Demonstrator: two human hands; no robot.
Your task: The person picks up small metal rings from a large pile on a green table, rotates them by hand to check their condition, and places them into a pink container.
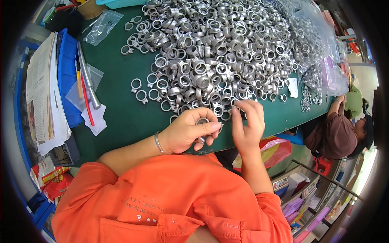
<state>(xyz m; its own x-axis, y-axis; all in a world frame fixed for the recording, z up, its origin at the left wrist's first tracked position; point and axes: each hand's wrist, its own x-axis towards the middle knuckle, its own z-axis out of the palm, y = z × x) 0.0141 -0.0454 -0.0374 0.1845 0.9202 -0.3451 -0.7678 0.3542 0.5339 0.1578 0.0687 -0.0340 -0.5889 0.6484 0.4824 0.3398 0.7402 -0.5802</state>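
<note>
A large heap of small silver metal rings with lug-like projections [221, 52] covers the green table. Just in front of its near edge, my left hand [190, 130] is closed around a few of these metal rings [202, 121], its thumb lying over them; the palm hides their exact number. My right hand [250, 127] is at the near edge of the heap, thumb and forefinger bent toward each other in a pinch at a metal ring. A metal bangle [158, 142] circles my left wrist.
Left on the green table [117, 117] stands a blue tray [69, 77] with papers [42, 89], a red pen [87, 99] and a metal rod [87, 73]. A clear bag [103, 26] lies behind. Plastic bags [334, 77] lie at right, near another person [336, 135].
</note>
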